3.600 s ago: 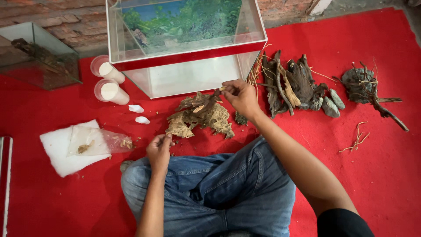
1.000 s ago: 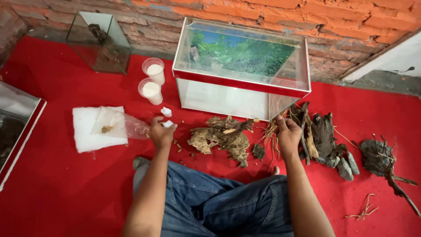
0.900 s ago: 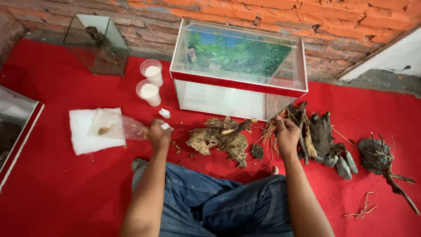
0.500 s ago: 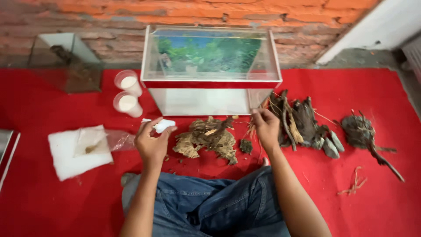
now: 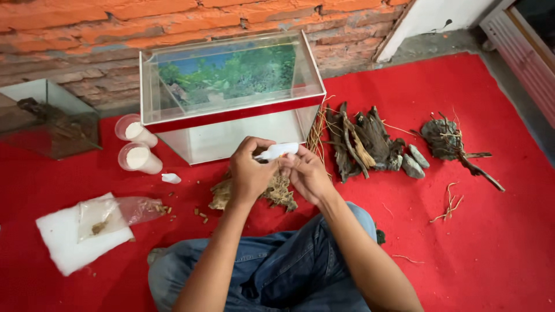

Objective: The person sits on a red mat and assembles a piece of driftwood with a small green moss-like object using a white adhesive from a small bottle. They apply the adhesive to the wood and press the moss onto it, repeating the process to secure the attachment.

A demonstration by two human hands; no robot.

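White tube (image 5: 278, 151) pinched by fingers of both hands before bare glass tank (image 5: 231, 92), powder-filled cups (image 5: 139, 157) beside.

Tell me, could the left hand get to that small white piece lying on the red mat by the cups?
Probably yes. The small white piece lies in the open on the red mat, with nothing over it. But the left hand is busy: with the right hand it grips a small white tube.

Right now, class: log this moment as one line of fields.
left hand: grips small white tube | right hand: at the tube's end | below: driftwood piece | behind: glass tank | floor: red carpet
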